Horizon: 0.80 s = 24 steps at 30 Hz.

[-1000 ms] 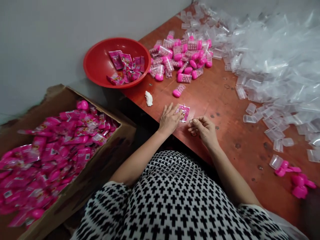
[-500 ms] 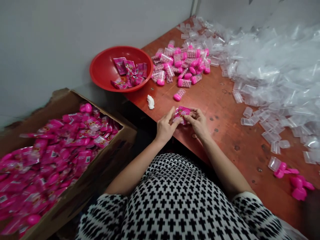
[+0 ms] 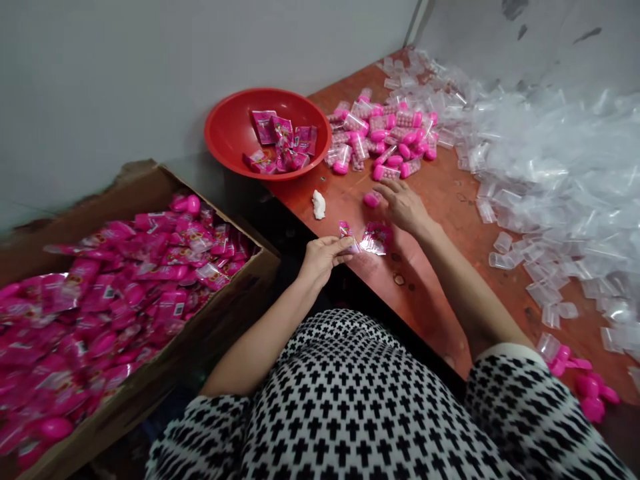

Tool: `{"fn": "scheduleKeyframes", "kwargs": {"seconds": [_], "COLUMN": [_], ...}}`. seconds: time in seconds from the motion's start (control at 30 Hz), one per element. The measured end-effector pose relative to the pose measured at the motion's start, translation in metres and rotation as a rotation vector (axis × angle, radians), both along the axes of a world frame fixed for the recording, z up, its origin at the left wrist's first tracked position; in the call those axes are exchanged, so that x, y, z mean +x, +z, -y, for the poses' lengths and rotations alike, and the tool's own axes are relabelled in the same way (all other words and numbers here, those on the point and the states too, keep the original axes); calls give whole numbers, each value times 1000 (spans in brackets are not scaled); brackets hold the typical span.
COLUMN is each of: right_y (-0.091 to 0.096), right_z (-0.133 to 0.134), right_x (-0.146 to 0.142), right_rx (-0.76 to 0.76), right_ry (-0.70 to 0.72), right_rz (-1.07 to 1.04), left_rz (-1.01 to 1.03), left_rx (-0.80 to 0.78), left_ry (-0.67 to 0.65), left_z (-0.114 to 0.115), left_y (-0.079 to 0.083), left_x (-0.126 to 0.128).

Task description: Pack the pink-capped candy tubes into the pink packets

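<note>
My left hand [image 3: 323,257] is closed in a pinch on a small pink printed packet [image 3: 373,238] at the near edge of the red-brown table [image 3: 440,267]. My right hand [image 3: 403,203] reaches forward over the table with fingers spread, its fingertips at a lone pink-capped capsule of candy beads [image 3: 371,199]. Behind it lies a pile of the same pink-capped capsules [image 3: 385,137]. A red bowl [image 3: 235,133] at the table's left corner holds several pink packets [image 3: 280,143].
A cardboard box [image 3: 210,313] full of pink wrapped packs stands to my left. A large heap of clear plastic capsules [image 3: 550,167] covers the table's right side. A white crumpled scrap [image 3: 319,204] lies near the bowl. Pink caps [image 3: 585,380] sit at the near right.
Both hands held the packet together half a second ago. Now my right hand has let go and reached forward to the lone capsule; my left hand keeps the packet.
</note>
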State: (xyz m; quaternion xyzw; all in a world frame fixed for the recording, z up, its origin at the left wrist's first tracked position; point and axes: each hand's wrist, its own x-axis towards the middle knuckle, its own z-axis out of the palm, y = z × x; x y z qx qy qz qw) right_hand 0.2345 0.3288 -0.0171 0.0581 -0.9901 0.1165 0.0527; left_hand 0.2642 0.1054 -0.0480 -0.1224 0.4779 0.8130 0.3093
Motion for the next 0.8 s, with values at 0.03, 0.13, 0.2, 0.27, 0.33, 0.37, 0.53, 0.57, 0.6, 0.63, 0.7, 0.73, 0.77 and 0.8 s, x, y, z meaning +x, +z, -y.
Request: {"fn": "scheduleKeyframes", "kwargs": {"seconds": [0.03, 0.13, 0.2, 0.27, 0.33, 0.37, 0.53, 0.57, 0.6, 0.63, 0.7, 0.73, 0.77, 0.8], "right_y": [1, -2, -6, -9, -11, -11, 1, 5, 8, 10, 10, 8, 5, 1], "right_z": [-5, -15, -18, -21, -24, -26, -21, -14, -4, 9, 38, 52, 67, 79], "right_x": [-9, -25, -27, -24, -18, -15, 16, 27, 40, 54, 83, 97, 108, 117], "right_rx": [111, 278, 315, 329, 292, 253, -66, -200, -378, -585, -937, -1060, -1151, -1221], "right_ry": [49, 115, 112, 63, -21, -61, -267, -316, -360, -372, -369, -366, -374, -390], "right_rz": [47, 143, 145, 134, 146, 166, 156, 131, 121, 137, 198, 204, 189, 157], "left_rz": [40, 145, 184, 210, 231, 240, 312, 327, 336, 338, 336, 337, 336, 336], "left_rx": [20, 91, 155, 214, 251, 263, 277, 279, 284, 296, 321, 331, 340, 344], "left_ry": [29, 108, 145, 174, 192, 199, 269, 292, 313, 333, 359, 361, 355, 346], "left_z": [1, 4, 3, 1, -3, -4, -13, -14, -16, -18, -21, -24, -26, -28], "left_y": [1, 4, 6, 8, 8, 8, 8, 9, 10, 11, 12, 12, 12, 12], "left_x": [0, -1, -1, 0, 0, 0, -1, -1, 0, 0, 2, 3, 5, 6]}}
